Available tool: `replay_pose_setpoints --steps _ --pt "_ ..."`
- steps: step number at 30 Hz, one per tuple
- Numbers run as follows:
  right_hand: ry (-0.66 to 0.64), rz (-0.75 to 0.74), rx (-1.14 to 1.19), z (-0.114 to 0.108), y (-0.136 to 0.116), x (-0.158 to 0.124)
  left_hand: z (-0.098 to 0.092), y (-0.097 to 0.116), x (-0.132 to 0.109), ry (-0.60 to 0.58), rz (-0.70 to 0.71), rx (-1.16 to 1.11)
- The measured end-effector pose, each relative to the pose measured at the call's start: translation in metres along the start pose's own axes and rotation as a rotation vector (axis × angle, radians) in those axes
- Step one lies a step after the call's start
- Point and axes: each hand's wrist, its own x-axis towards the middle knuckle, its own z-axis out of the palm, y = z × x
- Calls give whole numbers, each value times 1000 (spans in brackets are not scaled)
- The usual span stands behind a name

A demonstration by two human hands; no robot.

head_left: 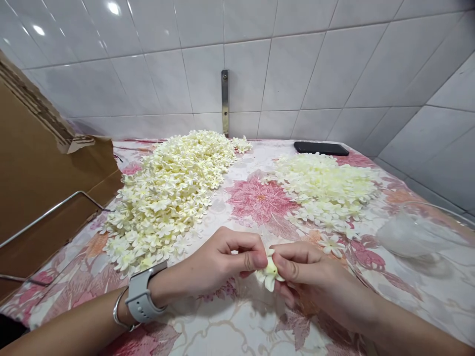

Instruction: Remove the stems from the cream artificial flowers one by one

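Note:
Near the front middle of the table, my left hand (232, 254) and my right hand (309, 269) meet around one small pale yellow flower (270, 274). Thumb and fingers of each hand pinch it from opposite sides, and its petals point downward. Part of the flower is hidden by my fingertips. A grey watch and a bangle sit on my left wrist. Beyond my left hand rises a large heap of cream-yellow flowers (174, 188). A flatter pile of whiter blossoms (326, 185) lies beyond my right hand, with a single flower (331, 244) at its near edge.
A black phone (321, 148) lies at the back right. To the right is a clear plastic bag (411, 232). A cardboard box (48, 173) and a metal wire frame (44, 217) stand at left. The floral tablecloth (222, 329) reaches a tiled wall (245, 74).

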Motion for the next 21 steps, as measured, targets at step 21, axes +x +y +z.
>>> replay_pose_setpoints --steps 21 --pt "155 -38 66 12 0 0 9 0 -4 165 381 675"
